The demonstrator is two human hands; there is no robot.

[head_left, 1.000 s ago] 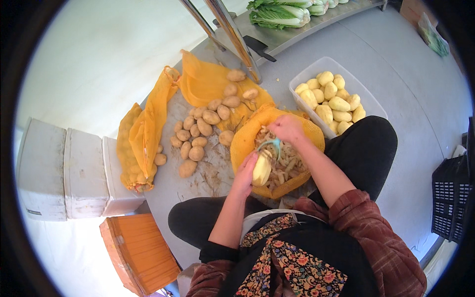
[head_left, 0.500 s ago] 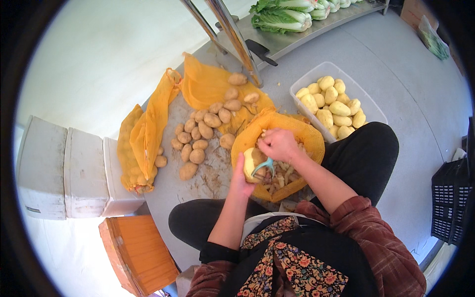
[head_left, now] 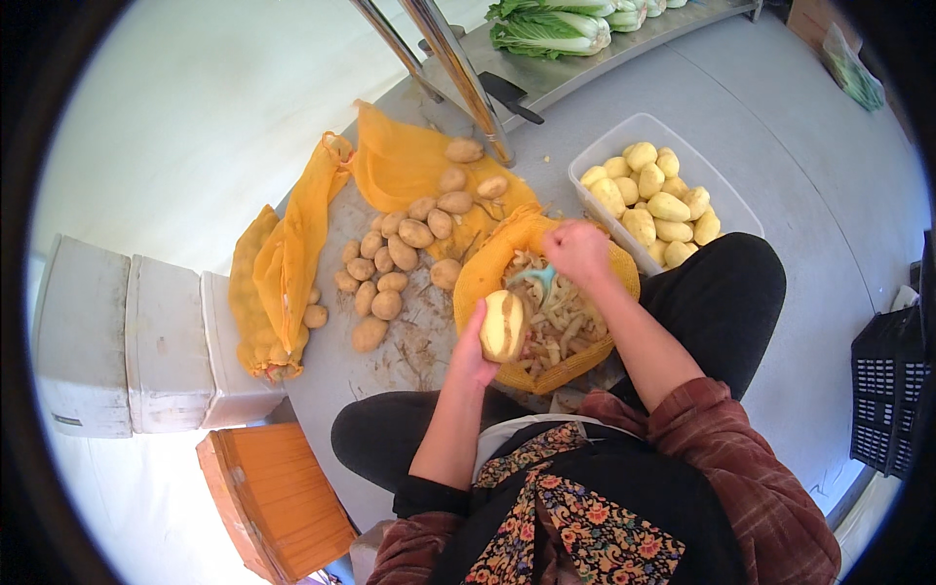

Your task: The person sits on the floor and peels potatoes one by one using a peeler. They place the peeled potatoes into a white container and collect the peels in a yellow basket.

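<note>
The left hand (head_left: pixel 475 353) gripped a half-peeled potato (head_left: pixel 504 326) over the orange mesh sack (head_left: pixel 487 273) full of peelings (head_left: pixel 561 322), its long axis running nearly upright in the frame. The right hand (head_left: pixel 577 252) closed on a teal peeler (head_left: pixel 539 279), which had moved from the potato's top edge to just beyond it. Farther off, a clear tub (head_left: pixel 624 132) held peeled potatoes (head_left: pixel 651 200); unpeeled potatoes (head_left: pixel 405 249) lay loose on the floor.

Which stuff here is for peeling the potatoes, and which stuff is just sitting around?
For the peeling:
left hand holding a half-peeled potato
right hand with a blue peeler
orange sack of peelings
unpeeled potatoes
tub of peeled potatoes

Just lying about:
cabbages
white boxes
orange stool
black crate
</note>
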